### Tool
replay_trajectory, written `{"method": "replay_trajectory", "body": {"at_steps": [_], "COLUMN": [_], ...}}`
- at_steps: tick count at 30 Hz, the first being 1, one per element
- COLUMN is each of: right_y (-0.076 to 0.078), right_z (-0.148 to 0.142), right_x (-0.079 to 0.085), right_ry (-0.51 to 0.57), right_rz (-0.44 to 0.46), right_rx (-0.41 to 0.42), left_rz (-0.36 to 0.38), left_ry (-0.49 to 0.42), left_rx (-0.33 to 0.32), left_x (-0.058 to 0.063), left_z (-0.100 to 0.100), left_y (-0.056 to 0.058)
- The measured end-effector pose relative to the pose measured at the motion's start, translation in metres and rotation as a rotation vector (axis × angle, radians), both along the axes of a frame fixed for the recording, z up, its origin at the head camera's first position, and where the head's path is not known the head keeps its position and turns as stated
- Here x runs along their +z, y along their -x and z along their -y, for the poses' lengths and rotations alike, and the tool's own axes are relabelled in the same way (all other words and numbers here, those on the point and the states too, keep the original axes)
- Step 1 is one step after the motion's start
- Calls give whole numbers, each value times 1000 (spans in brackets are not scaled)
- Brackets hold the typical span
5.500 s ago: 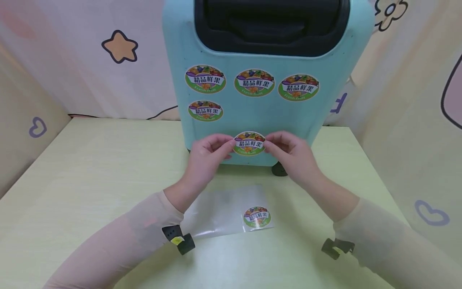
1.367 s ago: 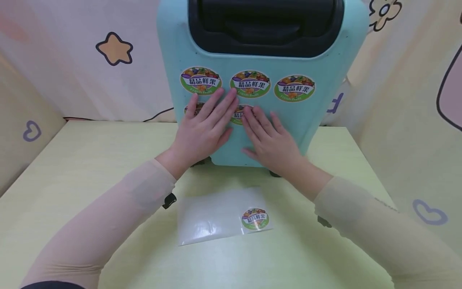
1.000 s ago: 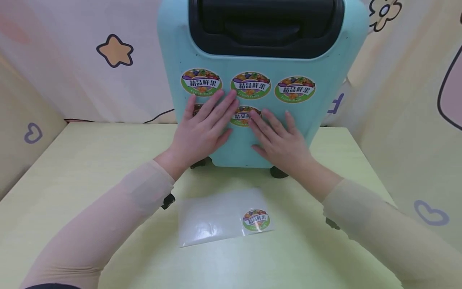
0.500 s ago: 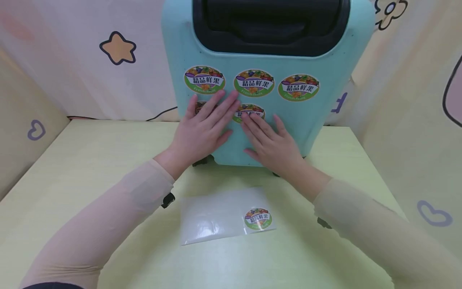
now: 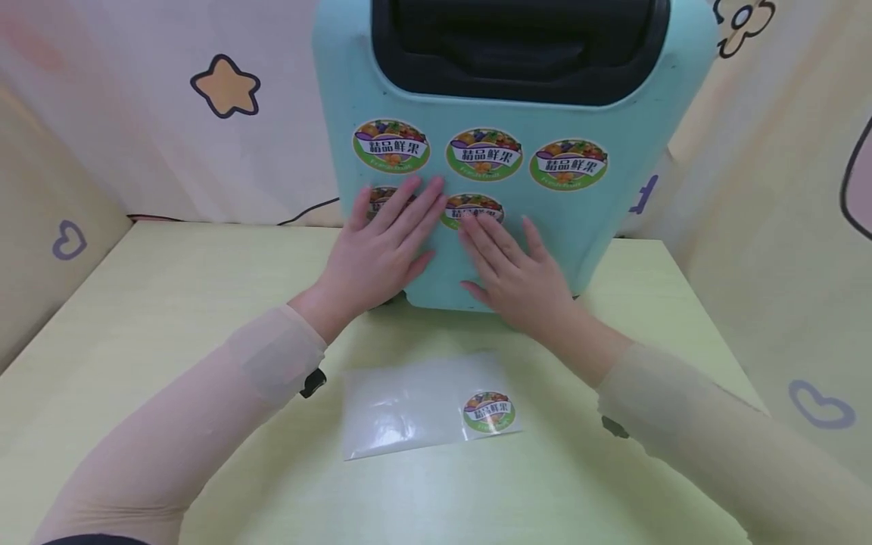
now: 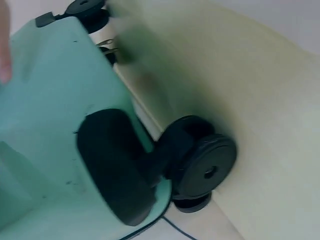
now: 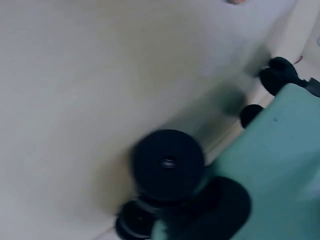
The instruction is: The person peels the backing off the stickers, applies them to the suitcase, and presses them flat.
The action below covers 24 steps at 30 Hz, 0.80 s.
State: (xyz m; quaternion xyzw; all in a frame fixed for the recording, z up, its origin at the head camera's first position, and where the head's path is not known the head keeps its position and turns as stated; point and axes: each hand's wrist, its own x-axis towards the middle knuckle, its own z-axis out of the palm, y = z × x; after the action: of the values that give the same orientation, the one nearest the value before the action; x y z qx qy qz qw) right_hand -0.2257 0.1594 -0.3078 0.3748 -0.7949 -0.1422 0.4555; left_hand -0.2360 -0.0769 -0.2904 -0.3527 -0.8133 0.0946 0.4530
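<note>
A light-blue suitcase (image 5: 422, 106) stands upright on the table. Three oval fruit stickers run across its front in an upper row. Below them, my left hand (image 5: 375, 250) lies with spread fingers over the lower-left sticker (image 5: 381, 198), hiding most of it. My right hand (image 5: 524, 280) touches the lower edge of the lower-middle sticker (image 5: 473, 204) with straight fingertips. Both hands are against the suitcase front. On the table in front lies a glossy backing sheet (image 5: 409, 405) bearing one more fruit sticker (image 5: 489, 412) at its right end.
Black suitcase wheels (image 6: 205, 165) show in the left wrist view, and another wheel (image 7: 169, 162) appears in the right wrist view. A black recessed handle panel (image 5: 521, 45) tops the suitcase front. Patterned curtains (image 5: 150, 113) surround the pale table (image 5: 204, 288) at back and sides.
Earlier both hands pinched a sticker in front of the suitcase; it is now on the lower row's middle, and the hands lie flat. Since one second ago, the right fingers have shifted slightly left.
</note>
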Motion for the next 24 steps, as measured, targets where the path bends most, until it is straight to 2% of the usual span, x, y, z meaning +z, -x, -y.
{"method": "replay_trajectory", "body": {"at_steps": [4, 9, 13, 17, 24], "right_y": [5, 5, 4, 4, 1], "right_z": [7, -8, -16, -19, -27], "right_x": [7, 5, 3, 2, -1], "right_ry": [10, 85, 67, 40, 31], "right_rz": [39, 22, 24, 39, 55], "right_rx": [-10, -18, -41, -51, -46], "left_rz": [-17, -31, -31, -34, -73], "left_ry": [-8, -13, 36, 77, -26], "left_rx": [10, 18, -12, -9, 39], "left_x": [-8, -12, -15, -17, -22], "left_z": [4, 6, 0, -2, 9], "left_y": [0, 2, 2, 2, 1]}}
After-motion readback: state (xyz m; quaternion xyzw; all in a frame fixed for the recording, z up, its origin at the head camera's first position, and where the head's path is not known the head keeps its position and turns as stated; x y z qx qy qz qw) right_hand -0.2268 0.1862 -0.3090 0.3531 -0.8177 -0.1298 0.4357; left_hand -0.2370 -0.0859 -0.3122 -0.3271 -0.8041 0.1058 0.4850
